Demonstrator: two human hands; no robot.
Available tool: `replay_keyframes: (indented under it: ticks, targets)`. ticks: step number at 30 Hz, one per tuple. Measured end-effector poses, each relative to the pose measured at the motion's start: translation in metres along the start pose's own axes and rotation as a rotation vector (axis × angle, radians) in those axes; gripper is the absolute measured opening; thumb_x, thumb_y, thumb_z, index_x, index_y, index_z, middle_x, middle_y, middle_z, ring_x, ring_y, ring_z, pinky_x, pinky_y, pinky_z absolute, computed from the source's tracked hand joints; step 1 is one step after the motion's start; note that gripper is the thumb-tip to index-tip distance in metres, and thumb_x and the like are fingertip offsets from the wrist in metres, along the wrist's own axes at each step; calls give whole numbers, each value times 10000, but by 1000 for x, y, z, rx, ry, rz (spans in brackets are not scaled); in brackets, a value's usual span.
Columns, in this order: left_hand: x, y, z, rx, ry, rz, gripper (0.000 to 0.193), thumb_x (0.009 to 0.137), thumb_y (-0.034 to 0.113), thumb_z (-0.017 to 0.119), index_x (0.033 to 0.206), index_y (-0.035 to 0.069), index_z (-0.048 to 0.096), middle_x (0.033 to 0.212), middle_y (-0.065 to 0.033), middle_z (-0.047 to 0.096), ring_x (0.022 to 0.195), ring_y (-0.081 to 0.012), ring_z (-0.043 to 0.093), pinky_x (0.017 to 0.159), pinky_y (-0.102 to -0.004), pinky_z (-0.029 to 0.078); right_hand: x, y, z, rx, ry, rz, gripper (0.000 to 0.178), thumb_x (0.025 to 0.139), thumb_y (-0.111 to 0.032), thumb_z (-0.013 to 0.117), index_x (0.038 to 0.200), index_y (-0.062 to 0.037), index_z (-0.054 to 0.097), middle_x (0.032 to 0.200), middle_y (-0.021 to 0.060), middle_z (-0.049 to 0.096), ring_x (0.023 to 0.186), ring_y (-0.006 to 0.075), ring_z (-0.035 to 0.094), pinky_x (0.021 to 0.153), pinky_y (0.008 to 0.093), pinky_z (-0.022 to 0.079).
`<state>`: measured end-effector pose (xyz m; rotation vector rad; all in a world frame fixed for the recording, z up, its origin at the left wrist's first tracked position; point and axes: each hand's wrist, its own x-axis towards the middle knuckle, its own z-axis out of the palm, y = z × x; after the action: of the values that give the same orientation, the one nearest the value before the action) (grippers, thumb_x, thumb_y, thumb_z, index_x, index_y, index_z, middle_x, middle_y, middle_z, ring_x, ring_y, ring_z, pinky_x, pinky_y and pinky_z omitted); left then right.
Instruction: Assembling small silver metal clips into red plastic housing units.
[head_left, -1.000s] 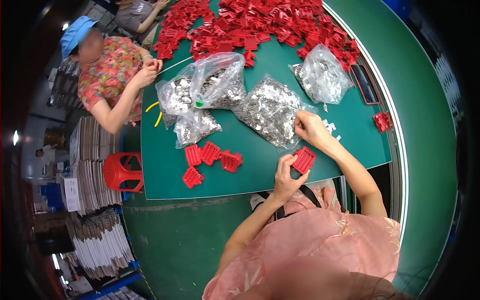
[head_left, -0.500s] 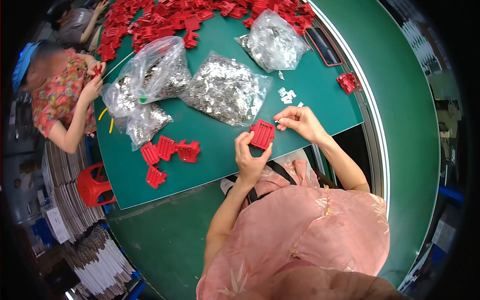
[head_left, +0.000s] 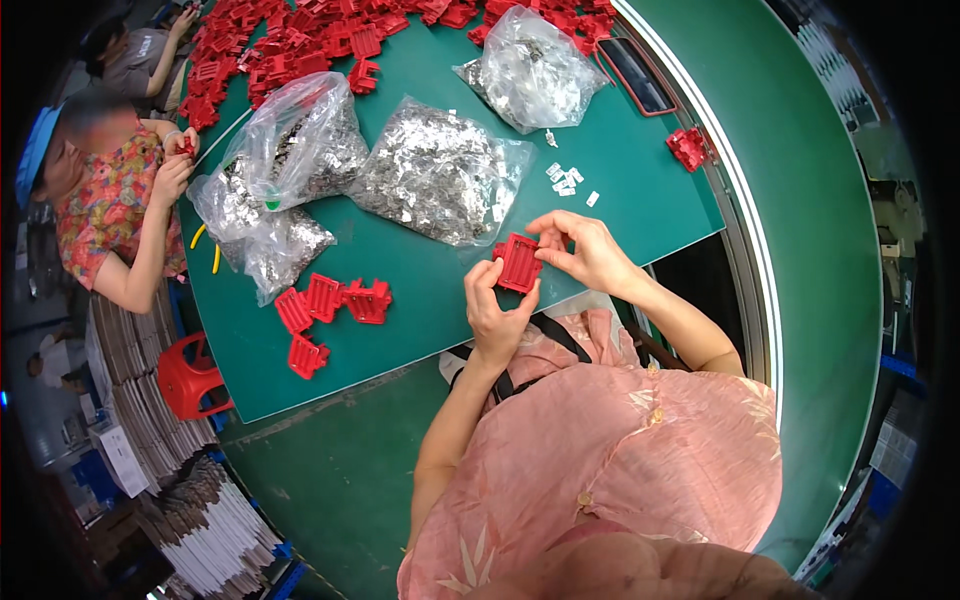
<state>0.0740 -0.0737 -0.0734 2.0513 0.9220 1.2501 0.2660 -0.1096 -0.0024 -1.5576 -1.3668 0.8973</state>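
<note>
My left hand (head_left: pixel 497 318) grips a red plastic battery holder (head_left: pixel 518 266) with long slots, thumb and fingers on opposite sides. The holder is raised just over the near edge of the green table. My right hand (head_left: pixel 592 257) is closed in a pinch at the holder's upper right side; its fingertips hide the small silvery metal contact that showed there a moment ago. Beyond that hand lie several loose metal contacts (head_left: pixel 563 178). To the left, several more red holders (head_left: pixel 324 298) rest in a group on the table.
Clear plastic bags of metal pieces (head_left: pixel 430 180) stand across the table's middle, with another bag (head_left: pixel 535 70) farther back. Red holders (head_left: pixel 290 50) are heaped at the far side. A phone (head_left: pixel 637 76) lies at the right edge. A co-worker (head_left: pixel 120 190) sits at the left, near a red stool (head_left: pixel 185 378).
My right hand has moved left from beside the holder onto its upper right side, carrying the metal contact. My left hand keeps hold of the holder. The view has shifted slightly.
</note>
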Motion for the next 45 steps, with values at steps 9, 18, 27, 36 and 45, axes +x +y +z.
replay_keyframes:
  ticks: [9,18,27,36,45]
  targets:
    - [4,1,-2,5,5,51,670,680,76,925,1258,22,592,1185,-180,615,1049,-344,653,873,-404,561,14,-16,-6,-194,-82,22,328,808,4,771,1121,-6,674,802,64,593,724,181,598,661,350,493]
    - [2,-6,-26,7,-24,105,630,687,88,908,1242,29,616,1185,-148,637,1038,-330,660,853,-406,563,33,29,0,215,-399,224,118,886,-38,788,945,-17,688,837,6,693,722,50,581,647,234,470]
    - [10,-33,-106,692,84,-29,607,749,312,857,1259,78,626,1477,-181,480,1454,-424,352,1177,-667,192,105,-8,7,-137,98,-344,203,946,-41,661,1142,-4,696,915,149,693,802,253,685,737,362,532]
    - [21,-53,-117,900,162,-126,572,792,254,762,1295,40,595,1570,-212,408,1500,-437,292,1205,-667,118,320,25,-56,-1407,371,-273,155,894,-154,588,933,-83,719,917,70,735,849,260,706,764,417,480]
    - [16,-52,-116,860,154,-50,628,810,211,710,1386,22,545,1570,-222,410,1499,-429,305,1210,-665,67,338,62,-35,-837,256,-365,165,959,-138,602,1059,-7,618,932,217,684,863,354,717,783,447,572]
